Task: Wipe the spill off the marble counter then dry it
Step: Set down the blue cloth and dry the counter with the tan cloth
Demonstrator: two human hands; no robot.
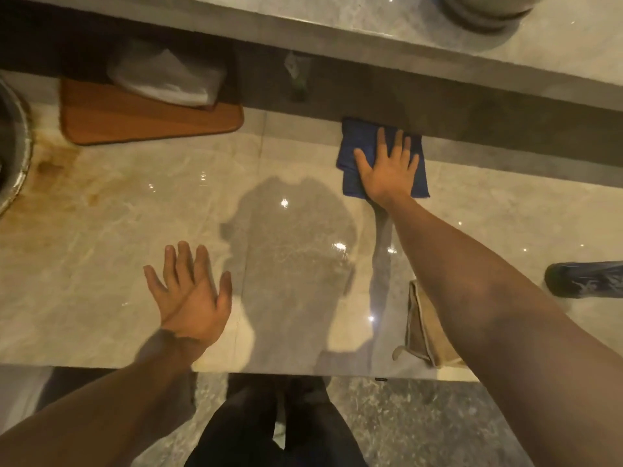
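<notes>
Speckled grey stone floor [404, 419] below, raised grey ledge [387, 32] behind, small ceiling-light glints on polished surfaces.

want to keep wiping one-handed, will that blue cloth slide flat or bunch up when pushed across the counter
The blue cloth looks soft and folded, so it will likely bunch at its edges. The right hand lies flat on it with spread fingers, which should hold it flat. The glossy marble counter probably lets it glide easily.

single head view, steeply downward and close over the marble counter [101, 230]
</notes>
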